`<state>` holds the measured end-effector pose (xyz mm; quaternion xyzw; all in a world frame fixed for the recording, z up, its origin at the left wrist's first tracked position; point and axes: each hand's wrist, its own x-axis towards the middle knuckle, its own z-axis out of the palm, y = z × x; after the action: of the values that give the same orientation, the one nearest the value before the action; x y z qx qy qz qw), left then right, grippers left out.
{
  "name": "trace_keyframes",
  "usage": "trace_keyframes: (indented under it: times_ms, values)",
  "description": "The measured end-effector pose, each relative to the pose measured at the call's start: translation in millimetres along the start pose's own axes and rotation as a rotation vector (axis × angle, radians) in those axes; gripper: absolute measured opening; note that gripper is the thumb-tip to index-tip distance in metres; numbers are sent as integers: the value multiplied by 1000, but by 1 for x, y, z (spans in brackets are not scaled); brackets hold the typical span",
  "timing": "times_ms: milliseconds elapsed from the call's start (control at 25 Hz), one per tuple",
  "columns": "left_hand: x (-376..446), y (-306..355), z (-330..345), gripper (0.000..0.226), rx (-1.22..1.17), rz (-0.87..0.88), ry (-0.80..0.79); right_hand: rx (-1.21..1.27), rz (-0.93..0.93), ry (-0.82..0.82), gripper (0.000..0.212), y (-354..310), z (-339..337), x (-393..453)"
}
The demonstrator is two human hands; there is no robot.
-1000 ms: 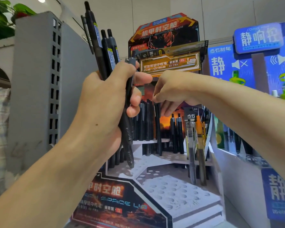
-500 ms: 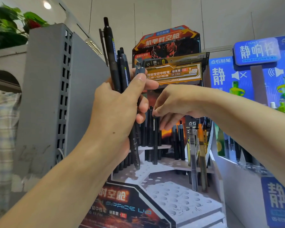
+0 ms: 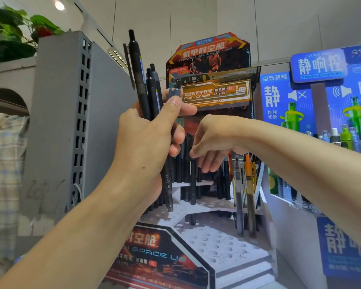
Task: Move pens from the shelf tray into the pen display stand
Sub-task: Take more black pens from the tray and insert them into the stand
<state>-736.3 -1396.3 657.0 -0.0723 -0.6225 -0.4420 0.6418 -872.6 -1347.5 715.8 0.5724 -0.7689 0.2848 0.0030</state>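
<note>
My left hand [image 3: 146, 142] grips a bundle of black pens [image 3: 143, 84], upright, in front of the pen display stand [image 3: 217, 243]. That stand has white stepped tiers full of holes and an orange and black header card [image 3: 208, 57]. Several black pens stand in its upper tiers. My right hand [image 3: 215, 138] reaches in from the right. Its thumb and forefinger pinch the top of one black pen [image 3: 193, 180], which stands in a hole of the middle tier. The shelf tray is out of sight.
A grey perforated shelf panel [image 3: 58, 122] rises at the left, with a plant [image 3: 13, 34] above it. A blue display [image 3: 300, 97] with green and clear pens stands at the right. A clear pen [image 3: 239, 197] and an orange pen [image 3: 250, 197] stand on the stand's right side.
My right hand has moved down with the single black pen into the stand's tier. My left hand with the bundle has shifted right and closer to the stand. The view has tilted up a little.
</note>
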Motion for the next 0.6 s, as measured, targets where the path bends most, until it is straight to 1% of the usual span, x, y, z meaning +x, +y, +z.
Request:
trace_keyframes:
  times_ms: [80,160,320,400,480,600]
  values:
    - [0,1,0,35,14,-4,13,-9,-5,2,23,0,2,0]
    - [-1,2,-1,38,-1,-10,26,-14,-5,0,25,1,3,1]
    - [-1,1,-2,19,-37,-30,57,-14,-10,8,23,0,1,0]
    - [0,3,-2,13,-47,-34,66,-1,-18,69,20,-1,-5,0]
    - [-1,4,-4,12,-53,-33,66,22,-26,149,19,-1,-13,2]
    - [-2,4,-4,22,-53,-32,57,21,-23,185,21,-1,-21,1]
